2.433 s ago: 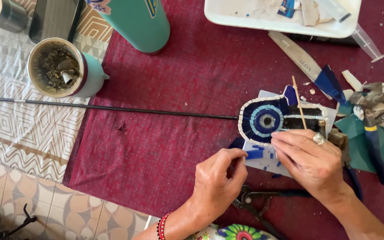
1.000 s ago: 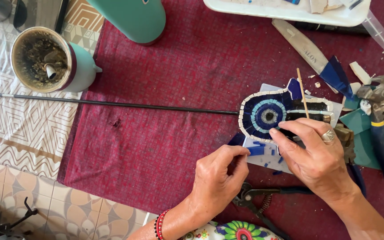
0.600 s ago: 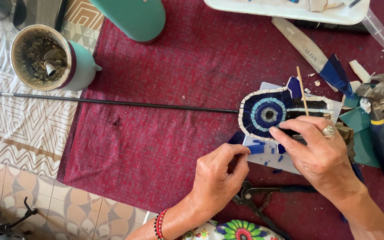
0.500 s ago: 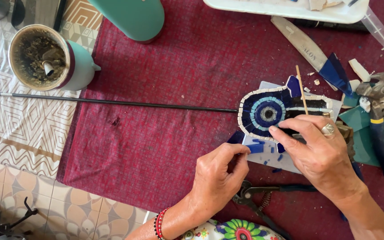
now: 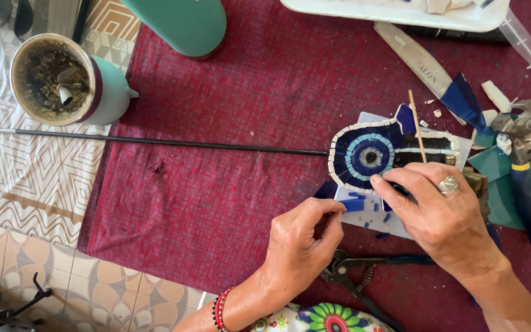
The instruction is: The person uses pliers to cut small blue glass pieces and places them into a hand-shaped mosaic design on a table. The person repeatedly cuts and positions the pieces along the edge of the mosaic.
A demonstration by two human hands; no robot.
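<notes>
The fingers (image 5: 383, 183) of the right hand (image 5: 440, 212) are pinched together at the lower edge of the mosaic eye (image 5: 376, 154), their tips touching its white border; whether a small piece sits between them cannot be told. The hand bears a ring and reaches in from the lower right, wrist low. The left hand (image 5: 299, 246) is curled closed just beside it, fingers folded against the thumb near loose blue chips (image 5: 353, 204); what they hold, if anything, is hidden. A beaded bracelet (image 5: 219, 309) circles that wrist.

The mosaic eye lies on a pale sheet upon a dark red cloth (image 5: 228, 184), with a thin stick (image 5: 417, 126) across it. Black pliers (image 5: 354, 273) lie below the hands. A long dark rod (image 5: 155, 141) runs left past a teal mug (image 5: 62, 80). A white tray (image 5: 401, 12) sits at the top edge, and patterned floor tiles (image 5: 26, 270) show at the lower left.
</notes>
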